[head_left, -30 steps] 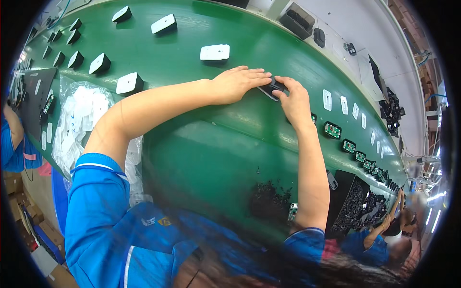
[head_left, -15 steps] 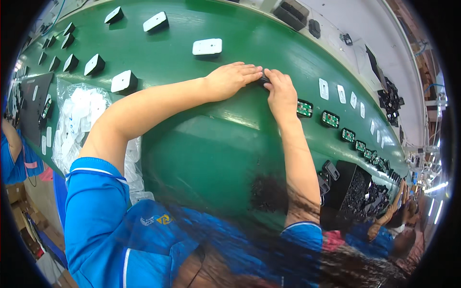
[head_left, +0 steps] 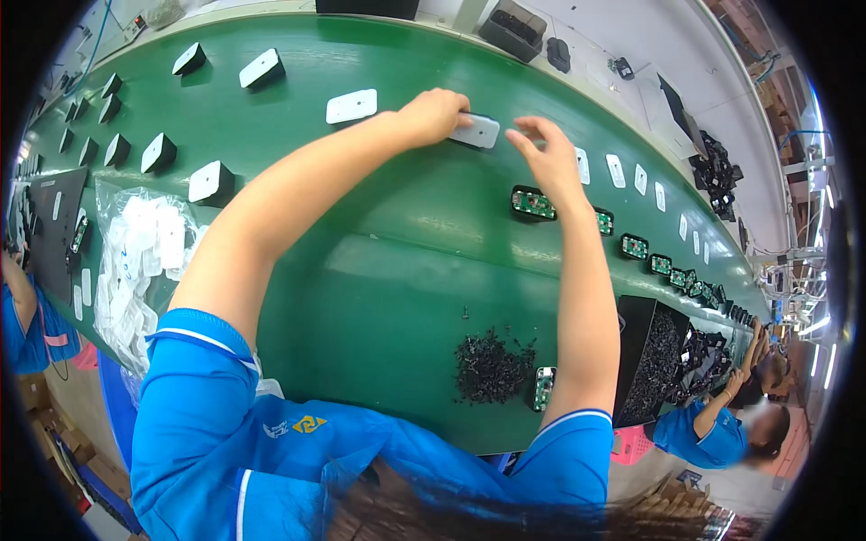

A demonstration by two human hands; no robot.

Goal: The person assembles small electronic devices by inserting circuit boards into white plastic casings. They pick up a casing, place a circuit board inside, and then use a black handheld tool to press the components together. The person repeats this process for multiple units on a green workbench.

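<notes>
My left hand (head_left: 436,117) is at the far middle of the green table, its fingers closed on the left end of a black case with a white top plate (head_left: 480,132). Just right of that case, my right hand (head_left: 548,160) holds nothing, thumb and fingers apart. Nearer than both sits an open black housing with a green circuit board (head_left: 534,205). To the left of my left hand lies another white-topped case (head_left: 352,106). Beyond my right hand, a loose white plate (head_left: 582,166) starts a row of similar plates.
Several white-topped cases (head_left: 212,183) stand at left, near a clear bag of white plates (head_left: 144,261). More circuit-board housings (head_left: 634,246) line the right. Small black parts (head_left: 492,365) are heaped in front, beside a black bin (head_left: 636,311). Co-workers (head_left: 713,428) sit on both sides.
My hands were together over a dark object and have separated, the right one letting go. The white-topped case now shows at my left hand. The whole view has shifted a little.
</notes>
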